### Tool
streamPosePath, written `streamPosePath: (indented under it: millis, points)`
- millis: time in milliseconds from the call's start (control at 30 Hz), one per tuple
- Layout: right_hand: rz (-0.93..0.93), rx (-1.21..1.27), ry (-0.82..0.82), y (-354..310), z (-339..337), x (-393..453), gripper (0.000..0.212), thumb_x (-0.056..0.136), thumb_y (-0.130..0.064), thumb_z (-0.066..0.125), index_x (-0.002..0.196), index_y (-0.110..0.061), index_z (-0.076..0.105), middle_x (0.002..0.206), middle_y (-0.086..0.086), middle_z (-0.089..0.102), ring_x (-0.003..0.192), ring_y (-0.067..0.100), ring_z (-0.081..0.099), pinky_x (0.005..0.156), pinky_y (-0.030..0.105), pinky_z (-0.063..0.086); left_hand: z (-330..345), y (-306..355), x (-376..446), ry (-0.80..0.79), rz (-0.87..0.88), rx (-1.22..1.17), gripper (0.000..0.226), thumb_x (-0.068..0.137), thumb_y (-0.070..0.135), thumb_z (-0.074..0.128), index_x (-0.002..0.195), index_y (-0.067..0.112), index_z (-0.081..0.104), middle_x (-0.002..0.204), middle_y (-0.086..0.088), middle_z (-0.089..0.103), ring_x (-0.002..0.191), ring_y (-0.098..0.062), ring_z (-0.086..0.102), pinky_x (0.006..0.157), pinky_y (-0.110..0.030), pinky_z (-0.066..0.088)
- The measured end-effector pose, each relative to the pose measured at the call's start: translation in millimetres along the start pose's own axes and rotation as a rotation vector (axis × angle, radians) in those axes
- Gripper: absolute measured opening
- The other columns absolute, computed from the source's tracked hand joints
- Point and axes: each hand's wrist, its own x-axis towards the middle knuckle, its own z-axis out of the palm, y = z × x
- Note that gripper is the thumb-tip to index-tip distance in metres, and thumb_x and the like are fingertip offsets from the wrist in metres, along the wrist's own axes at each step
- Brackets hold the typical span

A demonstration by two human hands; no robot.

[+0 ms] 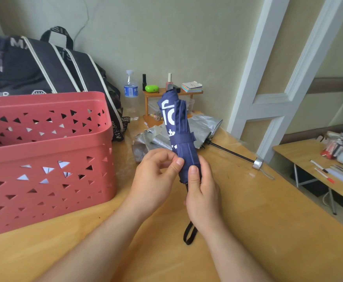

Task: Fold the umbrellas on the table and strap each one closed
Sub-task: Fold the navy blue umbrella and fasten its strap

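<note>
**Navy umbrella strapped, silver one waiting**

The right hand (pixel 202 190) grips the rolled navy fabric umbrella (pixel 178 135) upright above the wooden table (pixel 268 231); the left hand (pixel 156 176) pinches its lower canopy edge. Its strap (pixel 184 139) appears wrapped. If that fastening is loose, pleats could spring open. The crumpled silver umbrella (pixel 187 131) lies unfolded behind.

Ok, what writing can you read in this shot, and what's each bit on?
"MA": black bag, upper band, rest hidden.
"TED": black bag, low on its front, partly cut off.
White lettering on navy umbrella: wrapped in folds, not readable.
Water bottle label: too small.
Bag strap lettering: too blurred.
</note>
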Motion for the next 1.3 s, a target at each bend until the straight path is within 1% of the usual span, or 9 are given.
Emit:
streamPosePath:
  millis: [200, 267, 400, 600, 700, 833, 1067, 1200, 1300]
  points:
    - [0.113, 0.361, -0.100, -13, 0, -2, 0.026, 0.110, -0.044, 0.043, 0.130, -0.050, 0.059, 0.089, 0.003, 0.066, 0.050, 0.024, 0.049, 0.048, 0.036, 0.045, -5, -3, 7, -0.037, -0.030, -0.103, 0.012, 0.089, 0.036, 0.064, 0.079, 0.030, 0.067, 0.114, -0.007, 0.066, 0.102, -0.023, 0.066, 0.103, -0.050, 0.051]
    - [0.170, 0.419, -0.129, -13, 0, -2, 0.032, 0.104, -0.058, 0.045, 0.131, -0.047, 0.057, 0.090, 0.004, 0.067, 0.047, 0.026, 0.049, 0.046, 0.033, 0.042, -7, -6, 7, -0.053, -0.011, -0.123, 0.013, 0.089, 0.038, 0.064, 0.079, 0.029, 0.065, 0.111, -0.012, 0.068, 0.104, -0.029, 0.066, 0.104, -0.056, 0.049]
    - [0.356, 0.458, -0.246, -15, 0, -1, 0.085, 0.080, -0.093, 0.028, 0.118, -0.028, 0.067, 0.072, 0.010, 0.062, 0.045, 0.023, 0.048, 0.044, 0.026, 0.036, -6, -10, 3, -0.135, -0.012, -0.124, 0.019, 0.093, 0.041, 0.065, 0.086, 0.024, 0.062, 0.107, -0.017, 0.069, 0.081, -0.031, 0.070, 0.094, -0.061, 0.053]
    - [0.294, 0.399, -0.138, -10, 2, -1, 0.074, 0.089, -0.085, 0.041, 0.097, -0.015, 0.065, 0.061, 0.009, 0.055, 0.050, 0.024, 0.051, 0.045, 0.029, 0.042, -3, -4, 0, -0.074, 0.026, -0.088, 0.017, 0.101, 0.010, 0.065, 0.102, 0.023, 0.055, 0.097, -0.002, 0.070, 0.071, -0.017, 0.070, 0.079, -0.041, 0.058]
    - [0.232, 0.350, -0.076, -8, 2, -1, 0.064, 0.079, -0.083, 0.047, 0.097, -0.025, 0.066, 0.064, 0.000, 0.060, 0.056, 0.020, 0.057, 0.050, 0.035, 0.049, -3, -4, 2, 0.054, 0.056, 0.023, 0.024, 0.092, 0.011, 0.077, 0.095, 0.031, 0.065, 0.114, 0.005, 0.062, 0.086, -0.004, 0.074, 0.086, -0.030, 0.058]
    - [0.149, 0.241, -0.057, -5, 1, -1, 0.042, 0.084, -0.079, 0.044, 0.100, -0.047, 0.064, 0.068, -0.009, 0.065, 0.057, 0.016, 0.066, 0.063, 0.052, 0.061, -4, -1, 2, 0.136, 0.062, 0.109, 0.026, 0.084, 0.016, 0.085, 0.084, 0.034, 0.066, 0.104, 0.013, 0.060, 0.086, -0.001, 0.068, 0.075, -0.014, 0.047]
    - [0.140, 0.171, 0.013, -7, -2, -1, 0.038, 0.086, -0.079, 0.043, 0.102, -0.051, 0.063, 0.077, -0.012, 0.069, 0.063, 0.018, 0.068, 0.063, 0.055, 0.060, 0, 7, -3, 0.024, -0.080, -0.089, 0.010, 0.097, 0.024, 0.069, 0.088, 0.024, 0.074, 0.094, 0.002, 0.075, 0.085, -0.014, 0.067, 0.080, -0.025, 0.049]
    - [0.218, 0.284, -0.006, -14, -1, -4, 0.040, 0.091, -0.072, 0.050, 0.102, -0.037, 0.067, 0.066, -0.003, 0.062, 0.054, 0.022, 0.059, 0.043, 0.037, 0.048, 2, 0, -2, -0.046, -0.091, -0.090, 0.014, 0.090, 0.039, 0.074, 0.087, 0.026, 0.071, 0.087, -0.003, 0.076, 0.089, -0.029, 0.070, 0.090, -0.047, 0.057]
    - [0.320, 0.439, -0.078, -19, 0, -4, 0.035, 0.100, -0.057, 0.056, 0.100, -0.024, 0.068, 0.064, 0.008, 0.053, 0.045, 0.022, 0.047, 0.040, 0.026, 0.035, 2, -6, -2, -0.068, -0.087, -0.083, 0.011, 0.097, 0.027, 0.069, 0.086, 0.026, 0.070, 0.085, -0.001, 0.076, 0.088, -0.028, 0.071, 0.093, -0.052, 0.055]
